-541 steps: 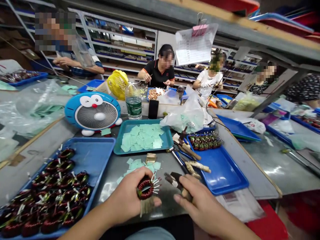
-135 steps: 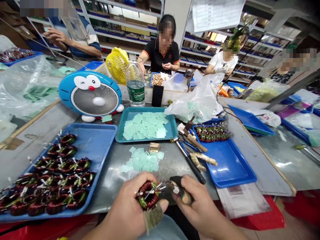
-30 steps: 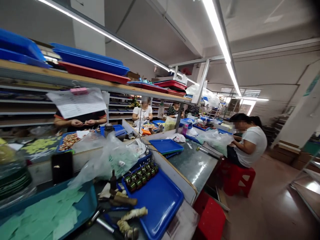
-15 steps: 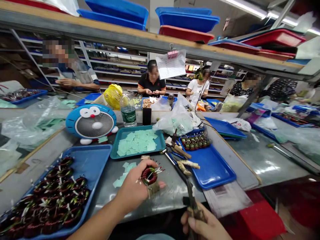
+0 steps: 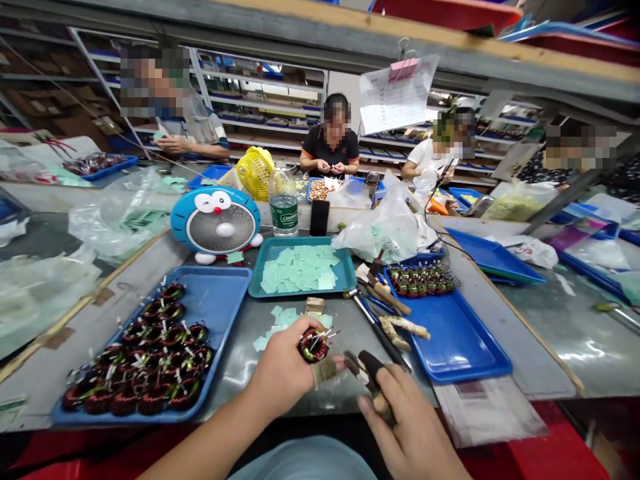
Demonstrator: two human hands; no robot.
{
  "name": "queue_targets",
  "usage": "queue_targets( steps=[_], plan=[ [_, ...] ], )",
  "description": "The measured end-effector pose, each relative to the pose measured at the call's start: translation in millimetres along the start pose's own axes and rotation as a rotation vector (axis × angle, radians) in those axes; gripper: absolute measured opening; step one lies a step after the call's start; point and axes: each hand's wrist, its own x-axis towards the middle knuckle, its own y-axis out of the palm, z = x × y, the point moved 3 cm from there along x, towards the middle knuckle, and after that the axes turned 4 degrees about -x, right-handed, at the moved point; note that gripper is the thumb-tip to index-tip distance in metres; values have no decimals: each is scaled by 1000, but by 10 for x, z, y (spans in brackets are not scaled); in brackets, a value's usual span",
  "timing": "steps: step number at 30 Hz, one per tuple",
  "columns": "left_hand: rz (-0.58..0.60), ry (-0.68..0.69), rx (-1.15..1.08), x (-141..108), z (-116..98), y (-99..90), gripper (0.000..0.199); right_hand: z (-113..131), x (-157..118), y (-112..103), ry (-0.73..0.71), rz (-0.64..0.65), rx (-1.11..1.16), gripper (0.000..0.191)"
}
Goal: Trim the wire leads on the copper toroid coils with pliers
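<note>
My left hand [image 5: 287, 363] holds a toroidal coil [image 5: 313, 345] wound with dark red wire, its thin leads pointing to the right. One finger of this hand carries a brownish wrap [image 5: 326, 372]. To the right of the coil, my right hand [image 5: 407, 413] is closed around a dark hand tool [image 5: 370, 368] with a worn, wrapped grip. The tool's head is blurred, so its exact kind is unclear; it points toward the coil. Beyond the coil, a small wooden block [image 5: 315, 306] lies beside loose green paper slips [image 5: 280, 327] on the bench.
A blue tray [image 5: 227, 283] of several coils stands at left. A teal tray [image 5: 256, 283] bears green slips. At right, a blue tray [image 5: 465, 350] has smaller coils, with a hammer [image 5: 375, 327] alongside. Behind stand a fan [image 5: 220, 227] and a bottle [image 5: 284, 207]. Co-workers sit opposite.
My right hand has brought the tool up and inward, from low by the bench edge to close beside the coil. The coil stays in my left hand, and the camera view has shifted.
</note>
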Motion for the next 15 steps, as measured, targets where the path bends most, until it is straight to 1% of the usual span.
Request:
queue_targets(
  steps=[2, 5, 8, 10, 12, 15],
  plan=[
    [7, -14, 24, -18, 17, -6, 31, 39, 53, 0, -56, 29, -47, 19],
    [16, -12, 61, -37, 30, -11, 27, 79, 143, 12, -89, 122, -90, 20],
    [26, 5, 133, -48, 23, -19, 23, 102, 223, 1, -103, 199, -90, 12],
    [43, 23, 154, -51, 1, -26, 21, 103, 281, -41, -104, 240, -51, 7],
    [77, 39, 141, -52, -31, -29, 20, 76, 339, -92, -30, 312, 63, 9],
    [165, 47, 98, -50, -73, -9, 21, 6, 369, -112, 205, 507, 417, 12]
  ],
)
